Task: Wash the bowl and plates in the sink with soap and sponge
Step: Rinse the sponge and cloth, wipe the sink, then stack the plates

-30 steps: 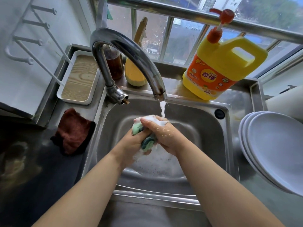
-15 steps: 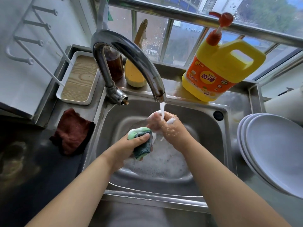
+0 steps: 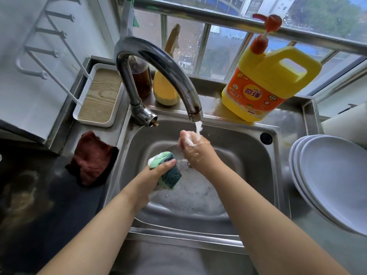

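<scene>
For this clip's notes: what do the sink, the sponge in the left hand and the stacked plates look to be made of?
The steel-grey sink looks like brushed stainless steel, with dull streaky reflections. The two-layer green sponge seems to be soft pale foam backed by a coarse dark scouring pad. The stacked white plates are smooth and matte; melamine or ceramic, hard to tell.

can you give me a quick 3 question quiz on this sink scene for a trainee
1. True or false: the left hand holds the sponge.
2. Where do the plates sit? A) in the sink B) on the counter right of the sink C) on the window sill
3. Fill in: water from the tap falls on the ____ hand.

Key:
1. True.
2. B; they are stacked beside the sink, not in it.
3. Right; the right hand is soapy under the stream, fingers curled, and nothing shows in it.
</scene>
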